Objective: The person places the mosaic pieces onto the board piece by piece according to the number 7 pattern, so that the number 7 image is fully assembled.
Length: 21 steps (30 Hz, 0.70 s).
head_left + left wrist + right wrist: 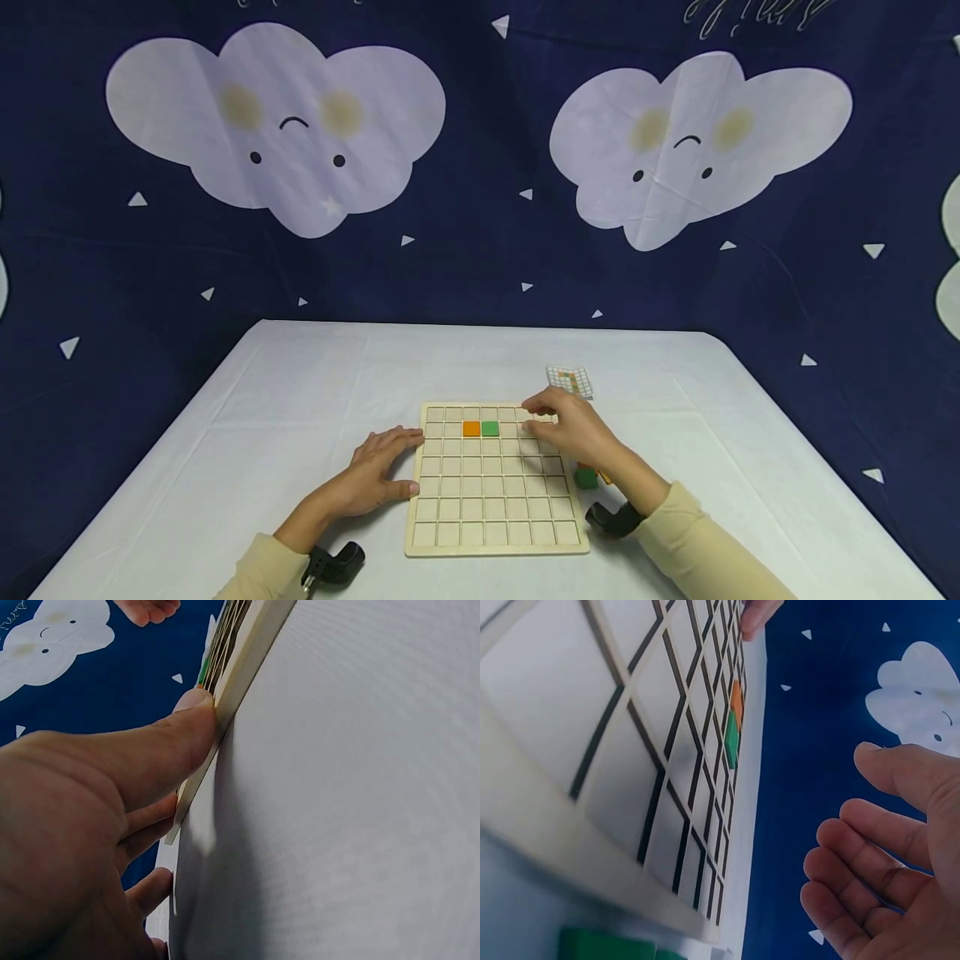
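A square wooden grid board (471, 550) lies on the table with one orange tile (471, 428) and one green tile (491, 428) side by side in a row near its far edge. My left hand (375, 475) rests at the board's left edge, thumb and fingertips against the rim; in the left wrist view the thumb (165, 750) presses on the rim. Above the board's far right part hovers my right hand (576, 427). Its thumb and fingers stand apart with nothing between them, as the right wrist view also shows.
Beside the board's right edge, partly under the right forearm, lie green pieces (587, 477) and orange ones. A small card with a printed grid pattern (570, 381) lies beyond the board. Behind the white table (315, 367) hangs a dark blue cloth with clouds.
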Each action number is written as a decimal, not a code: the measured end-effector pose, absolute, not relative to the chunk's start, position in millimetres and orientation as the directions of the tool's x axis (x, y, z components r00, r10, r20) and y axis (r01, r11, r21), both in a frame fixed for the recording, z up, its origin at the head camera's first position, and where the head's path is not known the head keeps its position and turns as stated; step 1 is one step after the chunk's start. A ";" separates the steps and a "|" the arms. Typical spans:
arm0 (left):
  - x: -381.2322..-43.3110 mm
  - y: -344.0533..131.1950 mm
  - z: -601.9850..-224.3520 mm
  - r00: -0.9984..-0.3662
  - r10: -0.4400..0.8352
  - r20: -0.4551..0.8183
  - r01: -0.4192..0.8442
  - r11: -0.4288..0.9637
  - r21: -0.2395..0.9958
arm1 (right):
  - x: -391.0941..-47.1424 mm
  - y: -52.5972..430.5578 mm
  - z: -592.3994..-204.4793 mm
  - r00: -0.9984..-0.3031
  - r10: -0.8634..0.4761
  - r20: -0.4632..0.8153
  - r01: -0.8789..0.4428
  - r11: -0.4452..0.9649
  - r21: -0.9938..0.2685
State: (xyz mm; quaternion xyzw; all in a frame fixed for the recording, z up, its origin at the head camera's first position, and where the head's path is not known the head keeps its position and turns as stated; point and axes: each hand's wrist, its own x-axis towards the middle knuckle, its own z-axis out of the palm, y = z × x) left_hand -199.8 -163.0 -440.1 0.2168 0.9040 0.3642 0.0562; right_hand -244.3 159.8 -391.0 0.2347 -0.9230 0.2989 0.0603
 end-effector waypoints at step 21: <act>-201.4 -162.6 -441.5 -0.907 0.418 0.048 0.338 0.657 0.674 | -222.3 191.1 -398.8 -0.904 -0.341 0.258 -0.427 0.763 -0.485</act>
